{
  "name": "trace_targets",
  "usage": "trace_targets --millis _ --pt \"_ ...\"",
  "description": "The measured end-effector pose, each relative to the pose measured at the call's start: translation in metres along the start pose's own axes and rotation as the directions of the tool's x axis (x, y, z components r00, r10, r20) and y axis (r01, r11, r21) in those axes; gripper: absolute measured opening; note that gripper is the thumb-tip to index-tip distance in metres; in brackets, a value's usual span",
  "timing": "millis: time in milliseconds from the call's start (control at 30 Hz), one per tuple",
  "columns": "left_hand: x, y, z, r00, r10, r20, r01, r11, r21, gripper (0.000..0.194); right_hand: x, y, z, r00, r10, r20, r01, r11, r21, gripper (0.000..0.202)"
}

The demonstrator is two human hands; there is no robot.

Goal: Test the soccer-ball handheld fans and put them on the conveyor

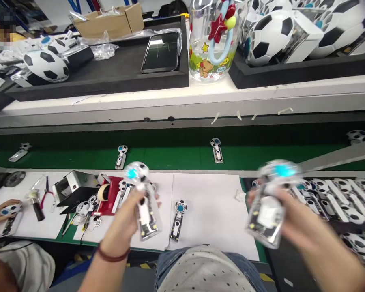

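My left hand (133, 209) is closed round a soccer-ball-headed handheld device (148, 215) with a clear lower body and a glowing cyan spot on its round top. Over at the right, my right hand (280, 202) grips a second such device (266, 219), also lit cyan and smeared by motion. Both are held up above the white work surface (207, 211), tops pointing away from me. Between the two hands a third device (177, 221) lies on that surface, its round blue-centred head away from me.
Several devices sit spaced along the green belt (170, 152). A red tape dispenser (111, 198) and an open white box (76, 184) stand left. A co-worker's hand (3, 213) holds another device. Rows of devices (337, 198) fill a tray at right. A decorated jar (211, 61) stands on the shelf.
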State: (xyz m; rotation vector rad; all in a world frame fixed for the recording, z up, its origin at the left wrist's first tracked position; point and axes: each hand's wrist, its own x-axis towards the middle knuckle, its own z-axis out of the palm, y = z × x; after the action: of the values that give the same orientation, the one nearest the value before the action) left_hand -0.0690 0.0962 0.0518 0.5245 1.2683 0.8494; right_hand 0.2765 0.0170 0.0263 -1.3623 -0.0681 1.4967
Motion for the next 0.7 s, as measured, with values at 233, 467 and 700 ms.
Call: trace_targets --millis 233,467,700 --pt "0.075 -0.138 0.007 0.888 -0.447 0.112 0.447 0.894 0.024 0.015 0.082 0.137 -0.019 0.918 0.395 -0.041 -0.394 0.918 0.044 0.017" --pt "0.217 -0.092 0.044 0.959 -0.239 0.153 0.244 0.970 -0.015 0.042 0.212 0.085 0.059 0.988 0.137 0.076 -0.136 0.991 -0.017 0.029" --pt "0.311 -0.047 0.051 0.993 -0.098 -0.066 0.100 0.995 0.026 0.029 0.294 0.035 0.102 0.999 -0.038 0.008 0.039 0.983 -0.180 0.021"
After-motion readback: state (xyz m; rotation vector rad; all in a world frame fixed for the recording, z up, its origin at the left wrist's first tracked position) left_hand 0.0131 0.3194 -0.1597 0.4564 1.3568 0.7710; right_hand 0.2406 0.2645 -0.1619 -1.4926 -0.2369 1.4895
